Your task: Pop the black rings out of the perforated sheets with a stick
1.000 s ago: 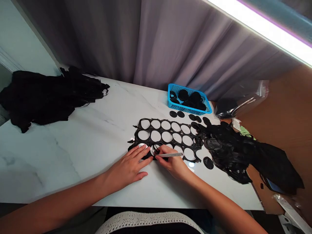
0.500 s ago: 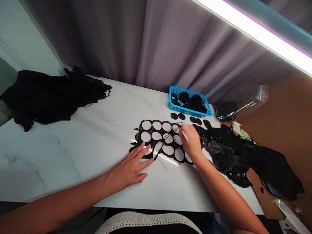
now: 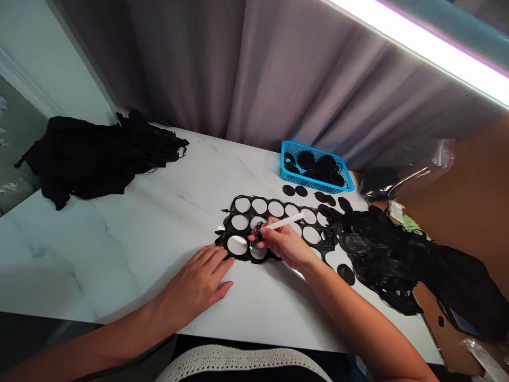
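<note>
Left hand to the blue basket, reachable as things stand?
Probably yes. The left hand lies free on the table, and the flat black sheet between it and the basket looks no barrier. The right hand sits near that line, so the left may have to pass around it.

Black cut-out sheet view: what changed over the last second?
The right hand, gripping a white pointed tool, swung out to the upper right of the black cut-out sheet, then came back to its middle. The left hand slid back toward the sheet's lower edge. The blue basket and black discs stayed put.
</note>
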Tool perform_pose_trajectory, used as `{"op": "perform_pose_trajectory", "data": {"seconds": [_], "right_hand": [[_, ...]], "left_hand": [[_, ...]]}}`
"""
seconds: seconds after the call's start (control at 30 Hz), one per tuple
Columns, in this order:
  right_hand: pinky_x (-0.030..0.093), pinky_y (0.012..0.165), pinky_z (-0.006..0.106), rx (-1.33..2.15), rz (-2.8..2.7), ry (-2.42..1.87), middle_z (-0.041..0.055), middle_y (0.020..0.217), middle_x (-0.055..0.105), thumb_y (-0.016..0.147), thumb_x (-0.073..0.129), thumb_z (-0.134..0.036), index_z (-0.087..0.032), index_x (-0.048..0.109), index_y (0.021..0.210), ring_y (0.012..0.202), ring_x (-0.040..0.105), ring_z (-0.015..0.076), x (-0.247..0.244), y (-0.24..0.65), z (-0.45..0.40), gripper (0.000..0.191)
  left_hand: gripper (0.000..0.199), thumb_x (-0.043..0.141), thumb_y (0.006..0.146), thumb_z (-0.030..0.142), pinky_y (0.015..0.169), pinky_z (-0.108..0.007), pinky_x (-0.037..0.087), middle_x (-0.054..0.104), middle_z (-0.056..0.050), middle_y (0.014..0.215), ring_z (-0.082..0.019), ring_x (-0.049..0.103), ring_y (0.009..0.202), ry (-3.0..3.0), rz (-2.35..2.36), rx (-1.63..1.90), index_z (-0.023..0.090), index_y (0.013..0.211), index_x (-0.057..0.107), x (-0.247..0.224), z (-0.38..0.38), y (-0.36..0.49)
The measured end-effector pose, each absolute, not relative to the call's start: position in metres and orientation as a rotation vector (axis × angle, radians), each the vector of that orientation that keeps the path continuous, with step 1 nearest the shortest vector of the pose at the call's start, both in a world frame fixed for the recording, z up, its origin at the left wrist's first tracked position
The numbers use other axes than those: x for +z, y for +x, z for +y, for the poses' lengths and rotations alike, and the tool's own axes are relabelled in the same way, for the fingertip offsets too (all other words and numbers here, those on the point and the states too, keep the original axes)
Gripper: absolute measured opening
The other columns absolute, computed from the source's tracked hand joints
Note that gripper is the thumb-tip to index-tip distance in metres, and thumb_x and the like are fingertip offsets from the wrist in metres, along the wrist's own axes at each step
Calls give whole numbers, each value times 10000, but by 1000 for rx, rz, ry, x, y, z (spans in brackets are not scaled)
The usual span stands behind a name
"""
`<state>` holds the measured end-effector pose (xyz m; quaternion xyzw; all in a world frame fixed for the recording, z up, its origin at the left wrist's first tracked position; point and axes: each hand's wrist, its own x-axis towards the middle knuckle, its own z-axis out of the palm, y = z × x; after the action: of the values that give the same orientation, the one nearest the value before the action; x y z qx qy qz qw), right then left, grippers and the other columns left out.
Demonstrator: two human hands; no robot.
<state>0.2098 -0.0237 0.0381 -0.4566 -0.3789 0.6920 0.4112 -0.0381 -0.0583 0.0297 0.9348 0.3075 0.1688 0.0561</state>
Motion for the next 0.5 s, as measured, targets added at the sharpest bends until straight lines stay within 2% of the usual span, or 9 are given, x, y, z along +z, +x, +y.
{"op": "perform_pose_trajectory", "data": {"seconds": [0.1, 0.27, 0.5], "right_hand": [[460, 703, 296, 1714, -1199, -1172, 24, 855, 625, 827, 664, -387, -219, 435, 732, 807, 609, 171, 35, 193, -32, 300], [381, 646, 281, 1220, -1765, -1275, 1, 790, 554, 901, 546, -285, -217, 418, 703, 713, 484, 146, 27, 175, -47, 246], [395, 643, 273, 1033, -1899, -1261, 5, 824, 572, 907, 532, -184, -216, 420, 733, 722, 513, 146, 19, 173, -49, 210]], "left_hand": [[333, 522, 970, 276, 1034, -479, 464, 617, -137, 1245, -296, 567, 1188, 2854, 957, 542, 126, 1264, 570, 19, -65, -42], [374, 524, 970, 274, 1052, -468, 449, 617, -138, 1277, -297, 544, 1233, 2861, 1003, 553, 115, 1307, 554, 5, -70, -43], [355, 514, 972, 261, 1083, -454, 433, 624, -130, 1290, -285, 535, 1257, 2893, 1032, 567, 103, 1283, 576, 5, -71, -40]]}}
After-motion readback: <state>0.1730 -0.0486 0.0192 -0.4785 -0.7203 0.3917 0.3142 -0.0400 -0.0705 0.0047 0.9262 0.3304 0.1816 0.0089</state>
